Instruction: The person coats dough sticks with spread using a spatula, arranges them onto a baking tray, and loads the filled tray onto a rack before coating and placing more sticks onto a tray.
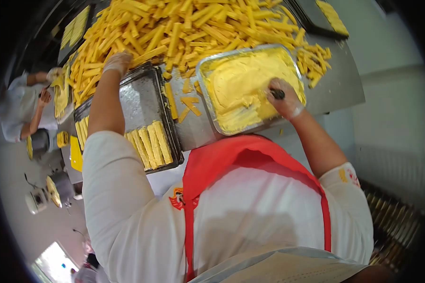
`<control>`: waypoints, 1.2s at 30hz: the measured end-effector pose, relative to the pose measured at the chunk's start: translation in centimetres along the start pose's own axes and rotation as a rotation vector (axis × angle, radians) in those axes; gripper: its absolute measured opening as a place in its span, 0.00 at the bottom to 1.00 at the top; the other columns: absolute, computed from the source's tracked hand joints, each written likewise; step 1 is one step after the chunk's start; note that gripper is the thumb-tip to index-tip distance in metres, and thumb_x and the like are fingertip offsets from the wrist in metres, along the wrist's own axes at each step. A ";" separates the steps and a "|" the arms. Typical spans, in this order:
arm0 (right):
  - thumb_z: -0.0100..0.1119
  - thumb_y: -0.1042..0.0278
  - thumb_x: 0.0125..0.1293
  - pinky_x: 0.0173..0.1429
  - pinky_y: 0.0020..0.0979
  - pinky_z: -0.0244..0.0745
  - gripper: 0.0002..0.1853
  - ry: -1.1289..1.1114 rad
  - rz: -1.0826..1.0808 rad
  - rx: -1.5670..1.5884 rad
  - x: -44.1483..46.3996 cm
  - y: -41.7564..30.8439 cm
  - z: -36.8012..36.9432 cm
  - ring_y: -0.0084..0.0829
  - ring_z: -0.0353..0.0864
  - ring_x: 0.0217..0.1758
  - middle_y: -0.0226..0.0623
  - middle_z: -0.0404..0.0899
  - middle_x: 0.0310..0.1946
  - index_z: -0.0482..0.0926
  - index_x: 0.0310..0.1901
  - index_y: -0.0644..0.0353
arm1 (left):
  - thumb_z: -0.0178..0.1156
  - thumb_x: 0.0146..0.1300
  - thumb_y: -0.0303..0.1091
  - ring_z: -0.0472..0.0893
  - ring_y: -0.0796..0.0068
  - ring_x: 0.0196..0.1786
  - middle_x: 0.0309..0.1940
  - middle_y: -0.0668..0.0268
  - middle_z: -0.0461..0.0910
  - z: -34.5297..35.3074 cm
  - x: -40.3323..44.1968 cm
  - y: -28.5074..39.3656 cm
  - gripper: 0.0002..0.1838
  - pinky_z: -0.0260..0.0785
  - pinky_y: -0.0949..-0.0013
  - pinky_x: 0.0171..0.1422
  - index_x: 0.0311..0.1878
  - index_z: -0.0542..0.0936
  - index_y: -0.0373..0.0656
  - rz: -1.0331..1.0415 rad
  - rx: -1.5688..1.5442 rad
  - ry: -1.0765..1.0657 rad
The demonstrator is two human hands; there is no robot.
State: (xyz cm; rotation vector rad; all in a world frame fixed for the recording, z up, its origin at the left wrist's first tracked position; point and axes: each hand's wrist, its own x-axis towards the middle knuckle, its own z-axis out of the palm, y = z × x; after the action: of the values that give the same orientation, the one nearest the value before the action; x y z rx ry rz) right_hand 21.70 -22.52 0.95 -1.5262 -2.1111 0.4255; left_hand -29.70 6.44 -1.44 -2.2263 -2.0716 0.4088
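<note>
Nearest: your red apron [208,165] is showing just this side of the work. Left of it, a dark tray [139,101] is lying on the steel table [347,82]. Coated sticks [154,144] are lying side by side in its near right corner, long axes running roughly away from you, far ends leaning slightly left. More are showing at its left end, partly behind your arm.

Between tray and tub, a loose plain stick [171,100] is lying along the tray's side, also lengthwise away from you. The metal tub [205,93] is holding yellow cream [236,80]. Over it, your gloved right hand [285,98] is gripping a dark handle [278,94]; its working end isn't showing, so can't tell its direction.

Further out, your gloved left hand [118,64] is resting at the edge of the pile of plain sticks [189,28], just past the tray; can't tell if the fingers are holding one. Pile sticks are pointing every which way, many crossing.

Judgement: you're probably picking a stick for coating. Next move is calling for a light pinch on one, freeing it from its crossing neighbours; soft sticks could be snapping.

Far left, a co-worker [21,106] is standing beside another tub.
</note>
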 end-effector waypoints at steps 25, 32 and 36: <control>0.60 0.72 0.65 0.35 0.28 0.68 0.07 0.072 0.010 0.511 -4.1 1.8 -1.5 0.26 0.68 0.30 0.30 0.68 0.27 0.73 0.31 0.61 | 0.63 0.52 0.25 0.81 0.61 0.38 0.36 0.58 0.80 -5.2 -30.9 29.6 0.11 0.74 0.63 0.44 0.41 0.80 0.38 0.281 -0.961 0.004; 0.62 0.72 0.64 0.36 0.25 0.67 0.07 0.169 -0.139 0.758 -4.6 -1.0 -2.5 0.22 0.66 0.30 0.31 0.65 0.26 0.73 0.32 0.61 | 0.66 0.51 0.28 0.80 0.57 0.39 0.34 0.62 0.79 -4.9 -31.4 29.2 0.08 0.74 0.56 0.39 0.37 0.82 0.45 0.786 -0.436 0.401; 0.62 0.72 0.63 0.39 0.28 0.70 0.06 0.027 0.278 0.801 -3.8 2.8 -0.3 0.25 0.70 0.32 0.31 0.68 0.28 0.74 0.35 0.61 | 0.66 0.54 0.30 0.80 0.56 0.36 0.33 0.62 0.78 -4.0 -31.4 28.1 0.06 0.74 0.55 0.39 0.37 0.82 0.47 0.963 -0.397 0.442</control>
State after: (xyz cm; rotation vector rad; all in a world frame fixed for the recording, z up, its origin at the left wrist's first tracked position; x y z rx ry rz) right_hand 24.99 -25.22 -1.05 -1.2971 -1.4116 1.1697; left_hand -3.26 -26.51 0.35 -3.0477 -0.8183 -0.4770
